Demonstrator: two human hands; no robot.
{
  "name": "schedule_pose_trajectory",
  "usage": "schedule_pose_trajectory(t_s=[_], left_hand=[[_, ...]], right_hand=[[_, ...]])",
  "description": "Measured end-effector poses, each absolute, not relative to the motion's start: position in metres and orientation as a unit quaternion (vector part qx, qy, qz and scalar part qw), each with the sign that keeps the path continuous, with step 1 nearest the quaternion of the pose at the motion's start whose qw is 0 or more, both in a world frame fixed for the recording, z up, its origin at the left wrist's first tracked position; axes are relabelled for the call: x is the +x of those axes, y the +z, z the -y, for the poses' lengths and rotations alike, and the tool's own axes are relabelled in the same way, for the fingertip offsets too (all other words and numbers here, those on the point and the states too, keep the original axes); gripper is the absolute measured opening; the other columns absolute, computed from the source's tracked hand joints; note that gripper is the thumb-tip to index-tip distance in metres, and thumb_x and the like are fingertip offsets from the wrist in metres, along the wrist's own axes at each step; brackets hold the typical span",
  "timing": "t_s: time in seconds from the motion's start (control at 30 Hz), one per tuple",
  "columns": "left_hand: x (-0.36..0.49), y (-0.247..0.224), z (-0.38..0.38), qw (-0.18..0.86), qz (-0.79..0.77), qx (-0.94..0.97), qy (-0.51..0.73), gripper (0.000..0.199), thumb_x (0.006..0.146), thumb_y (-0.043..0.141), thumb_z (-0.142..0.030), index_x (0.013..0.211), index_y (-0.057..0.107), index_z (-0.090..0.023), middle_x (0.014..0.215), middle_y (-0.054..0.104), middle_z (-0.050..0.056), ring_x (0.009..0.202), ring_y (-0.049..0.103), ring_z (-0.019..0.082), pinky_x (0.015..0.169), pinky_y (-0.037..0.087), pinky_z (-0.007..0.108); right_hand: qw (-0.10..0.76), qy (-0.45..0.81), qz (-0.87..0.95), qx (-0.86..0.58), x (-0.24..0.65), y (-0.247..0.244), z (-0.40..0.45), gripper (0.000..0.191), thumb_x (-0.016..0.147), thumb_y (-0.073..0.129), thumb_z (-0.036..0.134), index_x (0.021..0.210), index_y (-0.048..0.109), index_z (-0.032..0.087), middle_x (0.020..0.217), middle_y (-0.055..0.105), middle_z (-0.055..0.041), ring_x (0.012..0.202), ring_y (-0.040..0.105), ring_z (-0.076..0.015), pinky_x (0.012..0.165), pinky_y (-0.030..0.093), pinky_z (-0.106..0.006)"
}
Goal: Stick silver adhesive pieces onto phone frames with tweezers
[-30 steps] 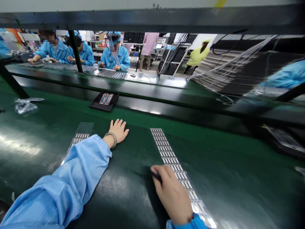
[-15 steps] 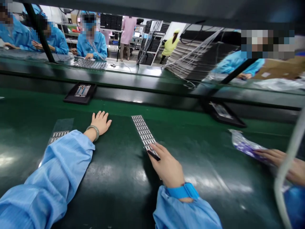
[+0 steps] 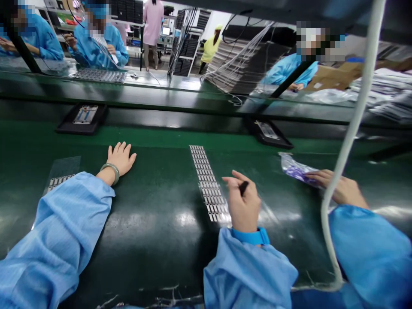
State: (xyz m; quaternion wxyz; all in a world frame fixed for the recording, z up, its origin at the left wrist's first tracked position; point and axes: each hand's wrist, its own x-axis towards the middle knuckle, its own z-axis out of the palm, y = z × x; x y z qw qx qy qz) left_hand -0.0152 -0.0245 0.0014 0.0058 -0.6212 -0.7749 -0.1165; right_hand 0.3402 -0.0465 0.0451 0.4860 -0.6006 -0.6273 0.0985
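My left hand (image 3: 119, 159), with a bangle at its wrist, lies flat on the green work surface (image 3: 151, 184), fingers spread and nothing in it. A clear sheet with rows of small metallic parts (image 3: 61, 179) is partly covered by my left sleeve. My right hand (image 3: 243, 201), wearing a blue wrist strap, is curled around a black pen-like tool (image 3: 243, 187); the tool's tip cannot be made out. Just left of that hand lies a long strip of small metallic parts (image 3: 206, 178) on clear film.
Two black trays, left (image 3: 66, 122) and right (image 3: 280, 139), hold flat parts along the back. At right, another person's hand (image 3: 346, 189) touches a purple and clear bag (image 3: 296, 169). A pale cable (image 3: 349, 141) hangs in front. People in blue sit beyond the ledge.
My right hand has lifted off the strip and moved to its right, still holding the black tool. The strip now lies free. The view has shifted right; my left hand remains flat.
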Motion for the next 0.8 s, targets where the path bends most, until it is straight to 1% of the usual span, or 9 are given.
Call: schedule_pose_trajectory(t_s=[0.1,0.17,0.27,0.37,0.43,0.53,0.67,0.73,0.8], left_hand=[[-0.013,0.006,0.027,0.016,0.756,-0.638,-0.145,0.054,0.090,0.033,-0.038,0.136,0.039,-0.008,0.145,0.032,0.019,0.136,0.025,0.034,0.107,0.019,0.058],[-0.006,0.011,0.030,0.024,0.724,-0.669,-0.166,0.051,0.091,0.033,-0.033,0.135,0.040,-0.008,0.145,0.031,0.018,0.136,0.024,0.030,0.110,0.017,0.053],[0.016,0.022,0.037,0.021,0.644,-0.742,-0.185,0.044,0.093,0.029,-0.029,0.130,0.045,-0.011,0.142,0.037,0.013,0.135,0.028,0.023,0.113,0.015,0.045],[0.056,0.032,0.050,-0.011,0.535,-0.826,-0.176,0.037,0.093,0.034,-0.030,0.122,0.053,-0.015,0.132,0.050,0.009,0.125,0.042,0.018,0.111,0.025,0.037],[0.089,0.035,0.062,-0.038,0.450,-0.878,-0.160,0.032,0.090,0.043,-0.032,0.116,0.058,-0.021,0.130,0.053,0.005,0.122,0.046,0.016,0.108,0.030,0.034],[0.138,0.036,0.077,-0.077,0.313,-0.934,-0.153,0.033,0.089,0.047,-0.034,0.117,0.057,-0.020,0.136,0.049,0.008,0.129,0.039,0.022,0.110,0.024,0.045],[0.182,0.027,0.086,-0.091,0.239,-0.956,-0.146,0.047,0.084,0.049,-0.053,0.121,0.055,-0.025,0.139,0.046,0.007,0.135,0.028,0.031,0.107,0.004,0.065],[0.195,0.020,0.088,-0.090,0.248,-0.955,-0.138,0.053,0.083,0.046,-0.060,0.124,0.053,-0.027,0.139,0.045,0.008,0.132,0.031,0.033,0.104,0.003,0.069],[0.204,0.014,0.092,-0.082,0.267,-0.950,-0.141,0.053,0.085,0.041,-0.062,0.125,0.052,-0.028,0.138,0.046,0.009,0.126,0.038,0.033,0.102,0.008,0.069]], right_hand=[[0.532,0.196,0.580,-0.585,0.348,0.048,0.047,0.044,0.090,0.035,0.048,0.081,0.063,0.015,0.107,0.064,-0.0097,0.078,0.060,-0.0177,0.072,0.047,-0.033],[0.548,0.221,0.551,-0.589,0.353,0.047,0.048,0.049,0.090,0.032,0.052,0.077,0.061,0.015,0.098,0.066,-0.0111,0.066,0.058,-0.0156,0.064,0.046,-0.032],[0.572,0.217,0.530,-0.587,0.360,0.043,0.051,0.047,0.089,0.034,0.053,0.078,0.060,0.015,0.092,0.066,-0.0130,0.069,0.059,-0.0164,0.064,0.047,-0.030],[0.585,0.202,0.508,-0.600,0.372,0.038,0.057,0.045,0.089,0.035,0.050,0.081,0.061,0.014,0.089,0.065,-0.0137,0.072,0.060,-0.0174,0.065,0.048,-0.030],[0.577,0.191,0.484,-0.630,0.381,0.035,0.065,0.041,0.087,0.038,0.047,0.083,0.061,0.014,0.085,0.065,-0.0120,0.070,0.060,-0.0177,0.064,0.048,-0.031],[0.503,0.200,0.486,-0.686,0.393,0.032,0.086,0.031,0.083,0.046,0.043,0.091,0.060,0.016,0.086,0.066,-0.0085,0.066,0.060,-0.0183,0.061,0.047,-0.032],[0.360,0.175,0.537,-0.743,0.394,0.028,0.117,0.032,0.074,0.054,0.046,0.090,0.060,0.019,0.083,0.067,-0.0072,0.076,0.061,-0.0239,0.071,0.045,-0.037],[0.331,0.177,0.546,-0.749,0.389,0.025,0.127,0.032,0.073,0.053,0.046,0.088,0.060,0.019,0.083,0.067,-0.0078,0.079,0.062,-0.0253,0.073,0.044,-0.037],[0.315,0.180,0.550,-0.753,0.384,0.021,0.131,0.030,0.074,0.049,0.045,0.087,0.060,0.020,0.083,0.067,-0.0075,0.078,0.062,-0.0252,0.072,0.044,-0.035]])
